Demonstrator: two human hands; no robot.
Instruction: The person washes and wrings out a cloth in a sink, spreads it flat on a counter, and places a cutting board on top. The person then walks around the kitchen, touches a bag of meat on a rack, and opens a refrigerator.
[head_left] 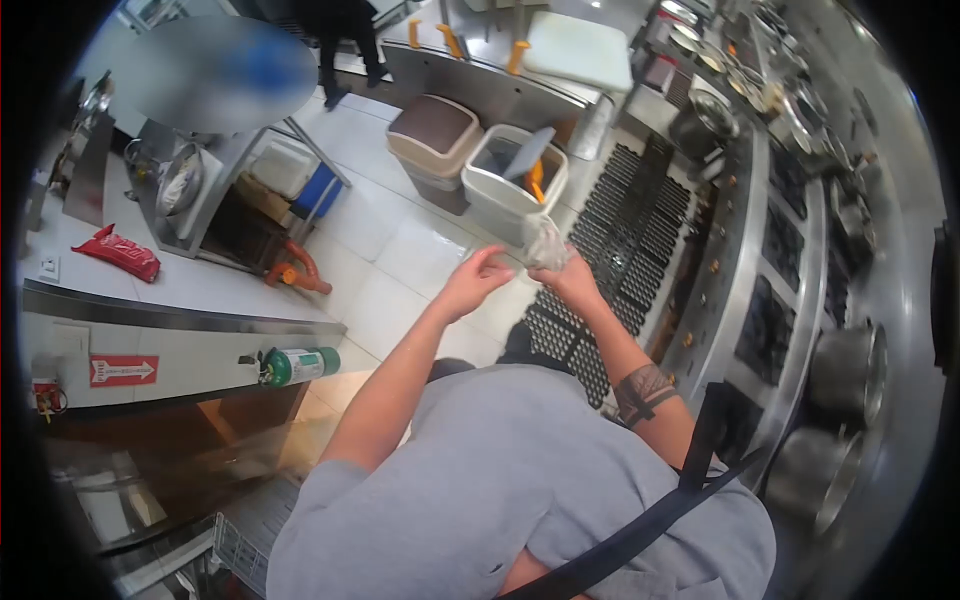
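Pale floor tiles [345, 215] and a black perforated mat [620, 230] lie below the hands in a kitchen. The right hand [568, 280] has its fingers closed on a crumpled pale wad [543, 240], which sticks up from the grip; its material is hard to tell. The left hand [475, 285] is near it, not touching, with fingers bent and thumb apart. Ahead of the right hand is a white bin [495, 203] with an orange-handled tool [535, 178] inside. Well to the left of the left hand, a red packet [117, 253] carries white lettering too blurred to read. Lower on that side, a red sign [124, 370] shows a white arrow and what seems to be "FIRE"; its remaining letters are unclear. Between sign and left hand, a green cylinder [325, 362] bears a white label with print too small to read.
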